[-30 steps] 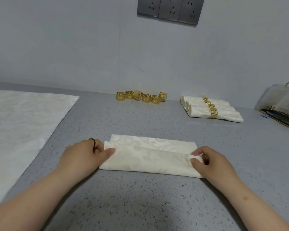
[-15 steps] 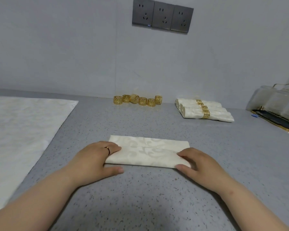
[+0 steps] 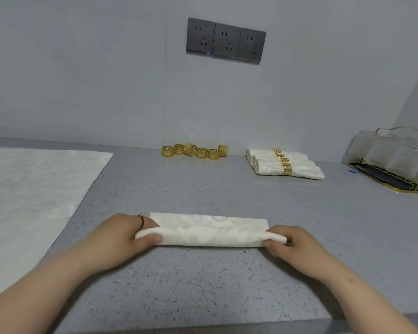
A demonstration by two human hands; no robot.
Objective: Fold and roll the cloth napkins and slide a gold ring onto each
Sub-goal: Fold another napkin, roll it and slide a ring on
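Observation:
A cream patterned napkin (image 3: pixel 210 230), folded into a long narrow strip, lies on the grey counter (image 3: pixel 203 285) in front of me. Its near edge is lifted and curled over. My left hand (image 3: pixel 128 235) pinches the strip's left end, thumb on top. My right hand (image 3: pixel 292 242) pinches the right end the same way. Several loose gold rings (image 3: pixel 194 151) stand in a row at the back by the wall. To their right lie rolled napkins (image 3: pixel 285 163), each with a gold ring round it.
A stack of flat cream napkins (image 3: pixel 32 189) covers the counter's left side. A dark gold-rimmed tray (image 3: pixel 386 180) with clear glass jars stands at the far right. Three grey wall sockets (image 3: pixel 226 41) sit above the rings. The counter's front edge runs just below my forearms.
Both hands pressed flat on the folded napkin half a second ago. Now they pinch its ends and the near edge is lifted and curled. The napkin looks narrower.

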